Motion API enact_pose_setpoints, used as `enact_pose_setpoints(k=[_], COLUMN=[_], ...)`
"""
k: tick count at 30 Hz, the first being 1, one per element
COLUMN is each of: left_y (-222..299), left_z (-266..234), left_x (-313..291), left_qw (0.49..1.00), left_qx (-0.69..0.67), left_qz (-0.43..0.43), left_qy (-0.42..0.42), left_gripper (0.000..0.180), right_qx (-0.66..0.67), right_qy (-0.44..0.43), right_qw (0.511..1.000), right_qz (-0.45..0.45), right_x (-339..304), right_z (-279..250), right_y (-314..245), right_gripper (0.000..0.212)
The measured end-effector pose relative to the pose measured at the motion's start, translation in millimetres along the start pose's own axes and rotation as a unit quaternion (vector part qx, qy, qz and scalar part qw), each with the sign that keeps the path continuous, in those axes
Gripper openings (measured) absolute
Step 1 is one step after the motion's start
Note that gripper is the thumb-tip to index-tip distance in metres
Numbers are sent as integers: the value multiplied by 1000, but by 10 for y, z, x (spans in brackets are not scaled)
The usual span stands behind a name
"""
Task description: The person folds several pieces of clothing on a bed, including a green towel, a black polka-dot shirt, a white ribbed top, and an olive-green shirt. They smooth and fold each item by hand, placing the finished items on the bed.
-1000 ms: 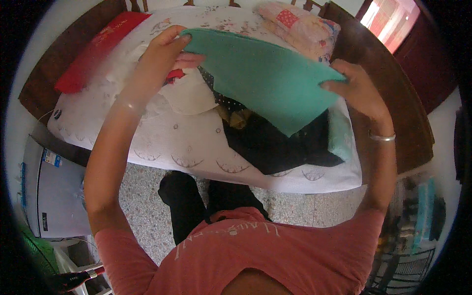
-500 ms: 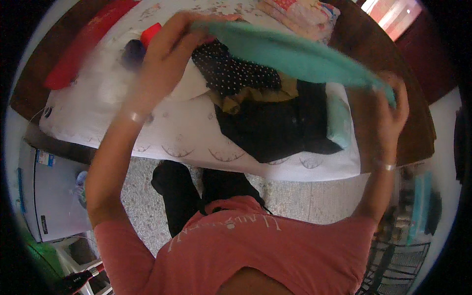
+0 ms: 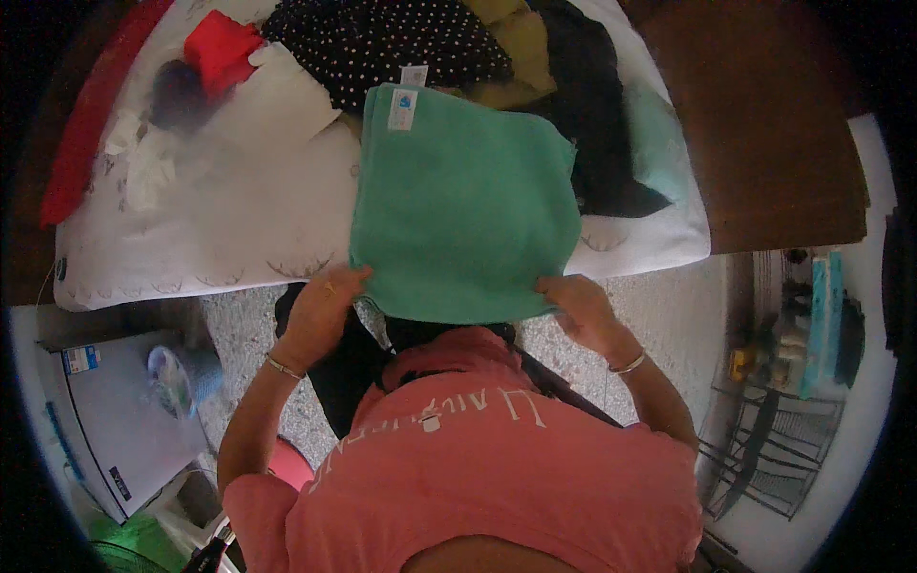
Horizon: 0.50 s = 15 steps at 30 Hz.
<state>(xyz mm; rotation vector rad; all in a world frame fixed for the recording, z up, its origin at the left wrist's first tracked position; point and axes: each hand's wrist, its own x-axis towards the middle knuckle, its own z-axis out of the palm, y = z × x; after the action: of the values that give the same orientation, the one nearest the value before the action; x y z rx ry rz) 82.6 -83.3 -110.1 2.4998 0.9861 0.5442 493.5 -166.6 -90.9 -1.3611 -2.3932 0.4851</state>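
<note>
A green folded cloth (image 3: 468, 205), roughly square with white labels at its far left corner, hangs stretched between my hands. At its near left corner, my left hand (image 3: 323, 310) pinches the edge. My right hand (image 3: 585, 313) grips the near right corner in the same way. The far part of the cloth overlaps the bed's edge and some clothes. Past it lie a black garment with white polka dots (image 3: 382, 48), an olive garment (image 3: 525, 57) and a black garment (image 3: 592, 115).
White cloth (image 3: 277, 100) and a red cloth (image 3: 222, 50) rest on the white mattress (image 3: 239, 248), with a pale green bundle (image 3: 654, 143) at its right. A small white fridge (image 3: 124, 411) stands low left beside a basket (image 3: 186, 377). Metal racks (image 3: 778, 449) stand low right.
The green cloth came down from over the clothes toward my body and now shows as a flat square. Both hands moved nearer and closer together, still gripping it.
</note>
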Motion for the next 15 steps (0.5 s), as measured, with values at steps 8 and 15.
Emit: enact_pose_setpoints(k=[8, 15], left_y=[185, 181], left_z=[-358, -1084], left_x=[395, 907], left_qw=[978, 964], left_qx=[-111, -165], left_qz=[-105, -142], left_qy=[141, 155], left_gripper=[30, 25], right_qx=[168, 57], right_qy=[133, 193], right_qw=[962, 972], right_qz=[167, 121], right_x=[181, 684], right_z=[-319, -1114], right_y=[-81, -157], right_gripper=[23, 21])
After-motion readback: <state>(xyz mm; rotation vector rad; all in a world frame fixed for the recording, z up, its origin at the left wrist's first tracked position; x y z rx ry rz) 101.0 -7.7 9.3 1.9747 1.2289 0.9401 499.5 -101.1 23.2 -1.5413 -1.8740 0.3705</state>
